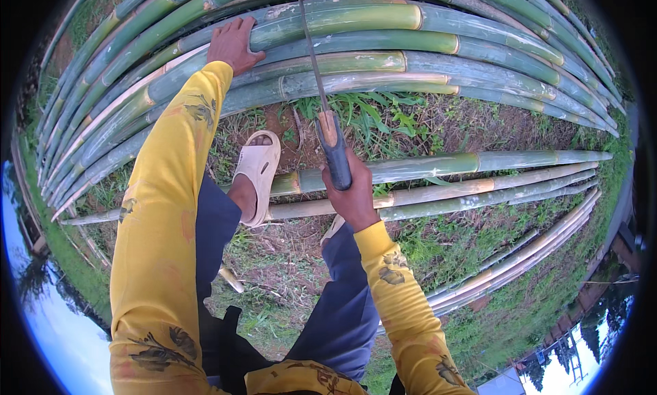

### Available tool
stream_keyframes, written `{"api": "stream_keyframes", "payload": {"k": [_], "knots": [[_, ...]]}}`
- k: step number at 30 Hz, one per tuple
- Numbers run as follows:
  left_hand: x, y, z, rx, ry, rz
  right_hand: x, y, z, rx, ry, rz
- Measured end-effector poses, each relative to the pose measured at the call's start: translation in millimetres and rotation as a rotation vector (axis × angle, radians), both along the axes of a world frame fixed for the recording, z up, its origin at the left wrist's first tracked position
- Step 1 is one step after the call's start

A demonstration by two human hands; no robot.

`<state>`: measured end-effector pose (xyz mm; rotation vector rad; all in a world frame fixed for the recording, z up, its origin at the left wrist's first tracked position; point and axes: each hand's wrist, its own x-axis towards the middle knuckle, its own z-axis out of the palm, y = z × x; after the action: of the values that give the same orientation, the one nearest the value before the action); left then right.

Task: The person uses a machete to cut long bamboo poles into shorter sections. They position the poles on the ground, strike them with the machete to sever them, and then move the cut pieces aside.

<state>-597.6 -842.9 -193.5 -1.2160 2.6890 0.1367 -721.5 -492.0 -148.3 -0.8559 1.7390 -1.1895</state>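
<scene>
My left hand [235, 45] lies on a thick green bamboo pole [274, 34] in the stack, thumb apart and fingers stretched over the curve. In my right hand [357, 196] is the dark handle of a hand saw [333, 149], with a light brown patch near the blade. Its long, narrow blade points away from me across the bamboo poles, seen nearly edge-on. The teeth cannot be made out, nor whether the blade touches the bamboo. My right fingers are wrapped round the grip.
Several more bamboo poles [438, 166] lie on the ground between the stack and me. My sandalled left foot [259, 176] stands by them. Pale split-looking poles [506, 258] lie at the right. Grass and weeds [383, 114] grow between the poles.
</scene>
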Motion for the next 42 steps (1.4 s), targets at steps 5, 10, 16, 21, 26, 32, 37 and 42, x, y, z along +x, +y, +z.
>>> {"api": "stream_keyframes", "payload": {"k": [5, 10, 16, 21, 26, 32, 37, 42], "knots": [[-7, -6, 13, 0.078, 0.01, 0.003, 4, 0, 10, 0.054, 0.049, -0.041], [1, -3, 11, 0.176, 0.017, -0.011, 21, -3, 24, 0.21, 0.028, -0.109], [4, -13, 22, 0.383, -0.019, -0.024, 28, -2, 40, 0.342, 0.147, -0.113], [-4, -30, 17, 0.499, -0.061, -0.026, 21, -7, 48, 0.345, 0.183, -0.081], [-9, -38, 44, 0.584, -0.161, -0.03, 3, -5, 87, 0.325, 0.274, 0.01], [-5, -7, 75, 0.763, -0.145, -0.073, -1, -10, 188, 0.243, 0.26, -0.048], [-12, 8, 123, 0.994, -0.16, 0.009, -8, -5, 249, 0.368, 0.157, -0.087], [-4, 32, 164, 0.879, -0.141, -0.018, -9, 54, 327, 0.389, 0.221, -0.036]]}}
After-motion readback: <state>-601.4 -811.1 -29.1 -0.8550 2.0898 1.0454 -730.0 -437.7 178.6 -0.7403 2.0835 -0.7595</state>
